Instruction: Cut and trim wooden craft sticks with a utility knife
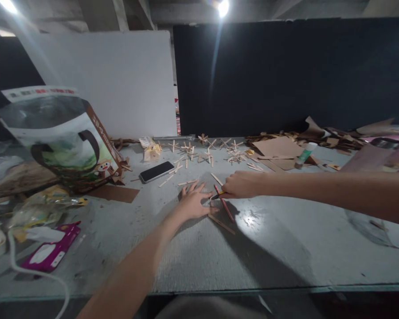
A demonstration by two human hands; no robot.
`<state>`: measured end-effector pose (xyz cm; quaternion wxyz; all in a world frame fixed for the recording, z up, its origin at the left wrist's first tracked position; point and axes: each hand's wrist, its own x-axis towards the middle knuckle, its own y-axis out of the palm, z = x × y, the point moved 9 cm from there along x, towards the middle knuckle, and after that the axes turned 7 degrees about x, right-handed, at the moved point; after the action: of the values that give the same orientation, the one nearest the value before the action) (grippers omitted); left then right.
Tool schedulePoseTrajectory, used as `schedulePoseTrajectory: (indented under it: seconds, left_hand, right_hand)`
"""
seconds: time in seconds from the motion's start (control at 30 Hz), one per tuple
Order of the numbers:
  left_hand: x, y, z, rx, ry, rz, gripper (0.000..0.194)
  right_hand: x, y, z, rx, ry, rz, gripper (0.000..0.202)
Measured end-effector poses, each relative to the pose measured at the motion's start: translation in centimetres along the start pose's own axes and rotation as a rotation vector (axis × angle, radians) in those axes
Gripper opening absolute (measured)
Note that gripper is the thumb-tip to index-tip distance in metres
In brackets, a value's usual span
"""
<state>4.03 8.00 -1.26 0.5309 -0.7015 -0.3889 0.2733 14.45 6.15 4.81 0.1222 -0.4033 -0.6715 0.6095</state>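
Observation:
My left hand (196, 201) rests on the table with its fingers spread, thumb and forefinger around a small wooden craft stick (211, 202). My right hand (241, 184) is closed around a slim yellow-and-dark utility knife (218, 195), its tip pointing left at that stick. Just below the knife, a red pencil (226, 207) lies slanting on the table. Another craft stick (222, 224) lies near my left fingertips, and a pale one (216, 179) sits beyond the knife. The knife's blade is too small to make out clearly.
Several crossed-stick pieces (209, 156) spread along the back. A phone (157, 171) lies left of my hands; a large printed bag (63, 146) and a purple wipes pack (55, 248) are farther left. Cardboard (275, 147) and a glue tube (306, 154) lie at the right back.

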Motion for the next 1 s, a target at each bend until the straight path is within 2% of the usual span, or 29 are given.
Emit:
schedulePoseTrajectory:
  seconds: [0.67, 1.0]
  left_hand:
    - [-0.07, -0.30, -0.23, -0.020, -0.003, -0.003, 0.065]
    - [0.22, 0.17, -0.07, 0.057, -0.021, 0.031, 0.064]
  right_hand:
    - [-0.25, 0.85, -0.44, 0.012, 0.019, 0.002, 0.050]
    - [0.01, 0.36, 0.24, 0.004, 0.028, 0.019, 0.044]
